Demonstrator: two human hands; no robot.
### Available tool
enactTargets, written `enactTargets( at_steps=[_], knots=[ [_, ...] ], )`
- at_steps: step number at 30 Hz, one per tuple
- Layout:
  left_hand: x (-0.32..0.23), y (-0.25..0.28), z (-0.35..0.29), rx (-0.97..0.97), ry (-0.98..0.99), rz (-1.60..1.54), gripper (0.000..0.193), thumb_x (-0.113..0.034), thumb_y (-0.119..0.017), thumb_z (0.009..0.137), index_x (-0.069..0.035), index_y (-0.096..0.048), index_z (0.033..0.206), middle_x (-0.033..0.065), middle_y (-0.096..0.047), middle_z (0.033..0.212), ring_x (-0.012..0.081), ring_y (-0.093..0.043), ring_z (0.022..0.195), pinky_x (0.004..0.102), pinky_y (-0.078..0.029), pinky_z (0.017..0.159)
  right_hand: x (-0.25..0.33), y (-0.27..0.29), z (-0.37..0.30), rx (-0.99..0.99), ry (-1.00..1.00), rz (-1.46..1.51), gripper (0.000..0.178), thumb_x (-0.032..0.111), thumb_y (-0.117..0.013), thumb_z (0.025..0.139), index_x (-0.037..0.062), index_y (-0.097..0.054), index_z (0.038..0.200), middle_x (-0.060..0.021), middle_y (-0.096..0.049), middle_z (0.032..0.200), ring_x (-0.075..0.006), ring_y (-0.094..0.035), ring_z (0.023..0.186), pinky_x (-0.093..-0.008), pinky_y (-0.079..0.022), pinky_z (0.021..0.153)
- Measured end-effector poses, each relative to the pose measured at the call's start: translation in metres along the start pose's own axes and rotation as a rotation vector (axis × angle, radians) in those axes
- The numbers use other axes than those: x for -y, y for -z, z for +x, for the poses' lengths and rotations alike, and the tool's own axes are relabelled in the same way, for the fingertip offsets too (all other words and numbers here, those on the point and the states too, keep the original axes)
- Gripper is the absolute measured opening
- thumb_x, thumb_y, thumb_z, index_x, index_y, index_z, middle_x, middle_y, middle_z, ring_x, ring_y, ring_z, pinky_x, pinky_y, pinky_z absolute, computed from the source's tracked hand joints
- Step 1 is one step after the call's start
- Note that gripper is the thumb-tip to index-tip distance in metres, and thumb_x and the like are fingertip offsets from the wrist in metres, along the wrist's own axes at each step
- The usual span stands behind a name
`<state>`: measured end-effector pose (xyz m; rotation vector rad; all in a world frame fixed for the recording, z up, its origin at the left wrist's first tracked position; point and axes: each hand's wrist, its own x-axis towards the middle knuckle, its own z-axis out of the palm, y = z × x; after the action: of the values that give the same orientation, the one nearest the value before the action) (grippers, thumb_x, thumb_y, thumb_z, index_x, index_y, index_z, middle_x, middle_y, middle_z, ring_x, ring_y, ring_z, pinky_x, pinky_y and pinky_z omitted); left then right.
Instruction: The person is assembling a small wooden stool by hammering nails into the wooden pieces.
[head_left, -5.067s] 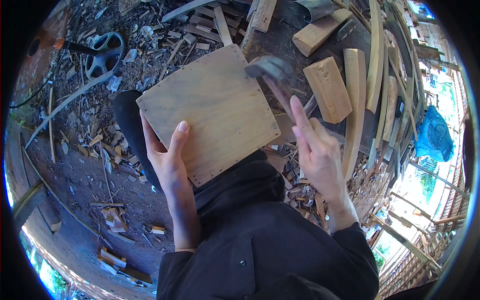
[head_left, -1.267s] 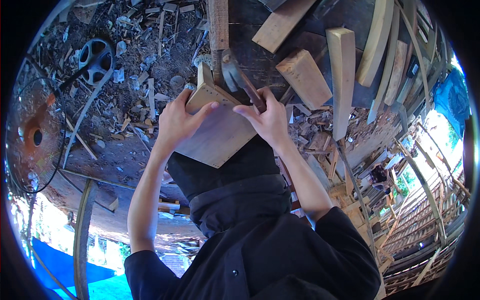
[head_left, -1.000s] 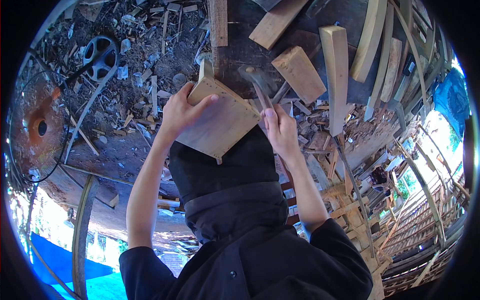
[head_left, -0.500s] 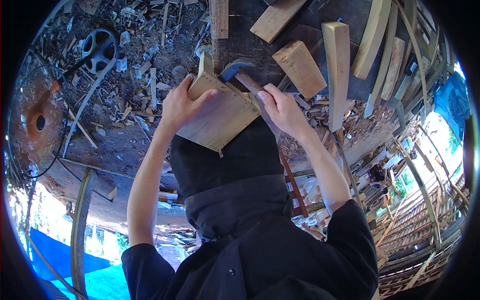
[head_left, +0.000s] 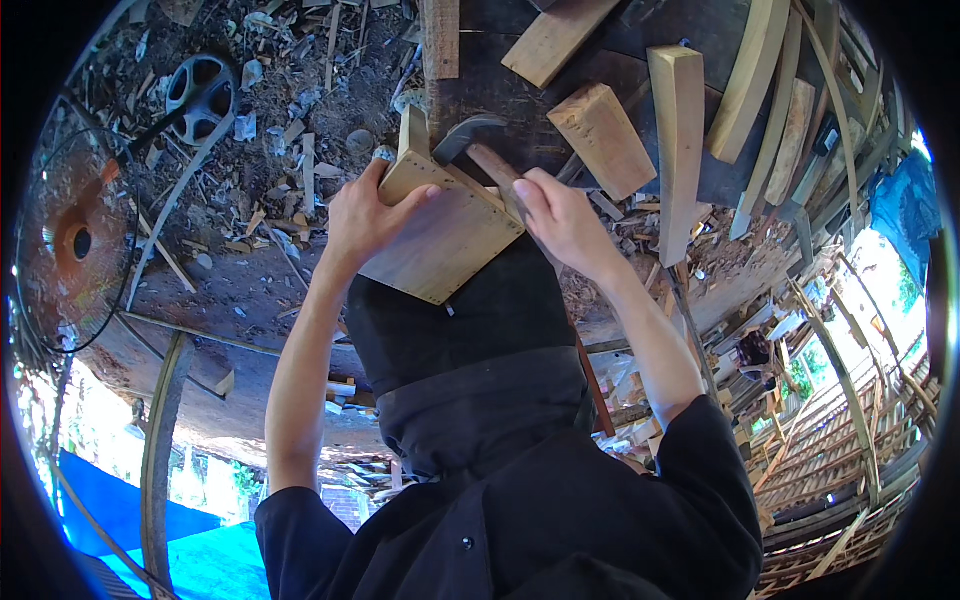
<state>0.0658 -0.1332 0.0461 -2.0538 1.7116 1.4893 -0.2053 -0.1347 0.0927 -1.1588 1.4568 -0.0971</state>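
Note:
My left hand grips the left edge of a pale wooden box, its thumb lying across the flat face. Small nail heads dot the edges of that face. The box rests tilted against my lap. My right hand is wrapped round the wooden handle of a claw hammer. The dark hammer head lies at the upper edge of the box, just right of a short upright wood piece. Whether the head touches the box I cannot tell.
Wood blocks and a curved timber lie on a dark bench ahead. Scraps litter the ground at the left, near a fan and a spoked black wheel. Stacked slats stand at the right.
The hammer and box show only a slight shift in the picture, and the hammer head looks turned a little. Both hands keep their grips.

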Motion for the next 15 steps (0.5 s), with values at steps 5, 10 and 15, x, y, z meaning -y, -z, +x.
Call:
enactTargets(
  at_steps=[5,10,15],
  knots=[
    [0.001,0.000,0.001,-0.018,-0.014,-0.034,0.078,-0.072,-0.068,0.080,-0.001,-0.065,0.110,0.0219,-0.073,0.085,0.0407,-0.072,0.087,0.0490,-0.055,0.078,0.010,-0.007,-0.010,-0.220,-0.043,0.299,0.034,0.032,-0.046,0.110,0.0036,-0.057,0.094,0.0026,-0.047,0.061,-0.0045,-0.044,0.053,-0.0243,-0.036,0.050],
    [-0.004,-0.003,0.001,-0.012,0.051,-0.045,0.080,-0.075,-0.064,0.081,0.000,-0.065,0.112,0.0225,-0.072,0.085,0.0412,-0.071,0.087,0.0501,-0.055,0.078,-0.015,-0.019,-0.028,-0.207,0.085,-0.031,0.029,0.032,-0.049,0.107,0.0055,-0.060,0.100,-0.0181,-0.064,0.075,-0.0382,-0.067,0.067,-0.0447,-0.049,0.062],
    [-0.008,0.002,0.000,0.040,0.056,-0.057,0.084,-0.076,-0.062,0.082,0.002,-0.065,0.112,0.0222,-0.072,0.084,0.0400,-0.072,0.086,0.0494,-0.055,0.079,-0.014,-0.020,-0.047,-0.229,0.152,-0.214,0.030,0.031,-0.049,0.106,0.0039,-0.059,0.101,-0.0190,-0.064,0.072,-0.0407,-0.068,0.071,-0.0457,-0.051,0.060]
  ],
)
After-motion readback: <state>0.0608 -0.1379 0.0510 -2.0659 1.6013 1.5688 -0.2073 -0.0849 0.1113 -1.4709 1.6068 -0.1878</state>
